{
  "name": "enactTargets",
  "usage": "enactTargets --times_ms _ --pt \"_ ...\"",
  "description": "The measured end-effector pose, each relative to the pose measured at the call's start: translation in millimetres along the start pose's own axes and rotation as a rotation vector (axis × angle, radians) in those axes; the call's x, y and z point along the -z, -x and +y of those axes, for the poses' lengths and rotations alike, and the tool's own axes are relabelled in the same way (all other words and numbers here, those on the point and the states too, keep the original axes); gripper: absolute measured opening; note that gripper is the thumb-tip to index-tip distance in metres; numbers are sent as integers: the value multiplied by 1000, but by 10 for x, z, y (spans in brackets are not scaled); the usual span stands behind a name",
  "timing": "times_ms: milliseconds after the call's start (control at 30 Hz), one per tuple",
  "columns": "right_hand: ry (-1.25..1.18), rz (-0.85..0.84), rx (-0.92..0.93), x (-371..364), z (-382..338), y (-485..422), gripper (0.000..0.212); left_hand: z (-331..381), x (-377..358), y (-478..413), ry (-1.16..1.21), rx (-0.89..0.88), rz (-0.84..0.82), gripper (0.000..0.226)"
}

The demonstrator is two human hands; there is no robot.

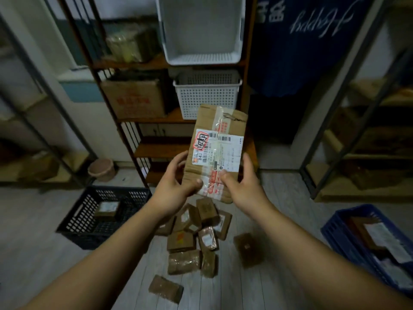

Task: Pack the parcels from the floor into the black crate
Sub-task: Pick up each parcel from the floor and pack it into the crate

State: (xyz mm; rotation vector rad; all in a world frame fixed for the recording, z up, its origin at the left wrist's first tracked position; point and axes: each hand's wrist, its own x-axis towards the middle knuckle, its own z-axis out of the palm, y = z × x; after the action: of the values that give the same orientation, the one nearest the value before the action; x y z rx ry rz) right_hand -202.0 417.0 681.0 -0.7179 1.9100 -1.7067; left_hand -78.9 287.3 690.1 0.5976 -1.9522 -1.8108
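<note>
Holding a flat cardboard parcel (218, 151) upright at chest height, the person has both hands on its lower end only. The left hand (178, 182) grips the bottom left corner with its thumb on the front, and the right hand (242, 184) pinches the bottom right edge the same way. Both thumbs sit on or close to the glossy tape, so I'd say a slip is the first risk. With most of the parcel standing above the grip, it could also tip forward or sideways if either hand loosens.

The black crate (73, 222) sits on the floor, low and off to the person's left, well apart from the parcel, with one small labelled box (107, 209) already inside. A release from this height could catch the rim, bounce out, or land hard on that box. Carrying it down and laying it flat looks safer.

A heap of small parcels (194, 233) lies on the floor directly below the hands, with a stray one (248, 249) to the right and another (165, 288) nearer the feet. A step towards the crate could crush or kick them. The blue crate (348, 231) on the right also holds packages, and it would be the wrong place for this one.
</note>
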Motion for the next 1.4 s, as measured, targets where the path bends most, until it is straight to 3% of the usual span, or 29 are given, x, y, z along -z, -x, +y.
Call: enactTargets --times_ms 200,267,367,433,533,733,967,1200,1400 --pt "-153 121 129 141 -741 43 87 540 399 289 -23 49 -125 68" --pt "-155 132 165 80 -878 51 71 670 557 336 -19 49 -99 70" --pt "-221 197 182 -206 -1021 18 49 772 806 352 62 9 104 85" --pt "-264 244 197 -507 -1106 -16 51 783 1010 366 180 40 143 83" --pt "-273 249 200 -1071 -1182 -69 61 800 1424 448 172 46 120 72" --pt "-126 180 258 -2271 -1241 -157 37 905 2662 558 76 -59 243 60" --pt "20 53 306 -3441 -1156 -253 70 907 3835 518 -12 -78 461 44" --pt "155 7 235 -4112 -845 -860 79 449 4562 95 -146 3 399 65" --pt "216 -92 150 -4717 -622 -1587 89 141 5080 -526 -248 68 403 66"
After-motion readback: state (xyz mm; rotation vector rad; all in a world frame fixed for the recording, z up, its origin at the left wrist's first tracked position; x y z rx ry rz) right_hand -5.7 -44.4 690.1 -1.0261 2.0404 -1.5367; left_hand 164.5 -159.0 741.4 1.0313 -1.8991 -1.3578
